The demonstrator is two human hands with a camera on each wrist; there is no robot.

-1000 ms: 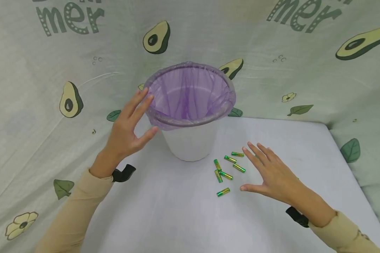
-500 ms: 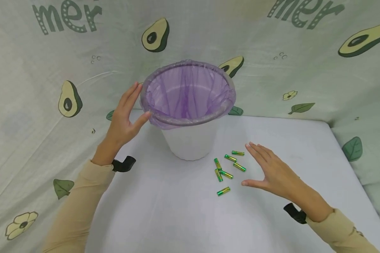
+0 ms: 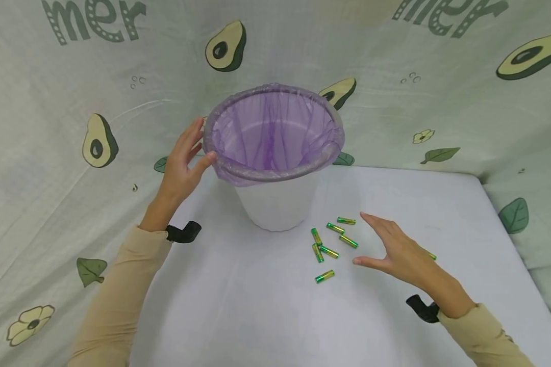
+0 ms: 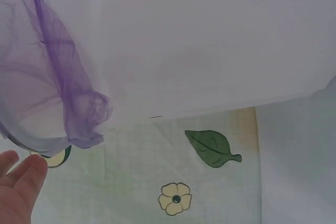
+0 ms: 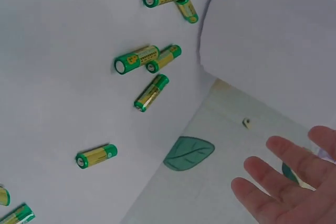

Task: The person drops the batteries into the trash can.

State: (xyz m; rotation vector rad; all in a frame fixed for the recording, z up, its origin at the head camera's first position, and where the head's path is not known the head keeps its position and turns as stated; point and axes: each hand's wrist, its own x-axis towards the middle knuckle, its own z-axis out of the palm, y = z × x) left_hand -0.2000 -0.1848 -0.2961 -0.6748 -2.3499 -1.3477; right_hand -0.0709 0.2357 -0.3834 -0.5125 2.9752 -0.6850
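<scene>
A white bin (image 3: 275, 204) stands on the table, lined with a purple bag (image 3: 273, 137) folded over its rim. My left hand (image 3: 181, 165) is at the bin's left side, thumb tip against the bagged rim and fingers along the outside. In the left wrist view, fingertips (image 4: 34, 169) reach up close to the rim. Several green-and-gold batteries (image 3: 335, 228) lie scattered to the right of the bin. Over the table just right of them, my right hand (image 3: 401, 255) hovers with thumb and fingers spread, holding nothing. Another battery (image 3: 431, 255) shows partly from behind it.
Behind the bin hangs a pale cloth (image 3: 280, 46) printed with avocados and leaves, which also closes off both sides. A white sheet covers the table (image 3: 239, 306). Dark wrist mounts (image 3: 183, 232) are strapped to both arms.
My left hand has moved from over the bin's left rim to its outer side, thumb now at the rim. My right hand has shifted only slightly, still spread. The batteries lie as before.
</scene>
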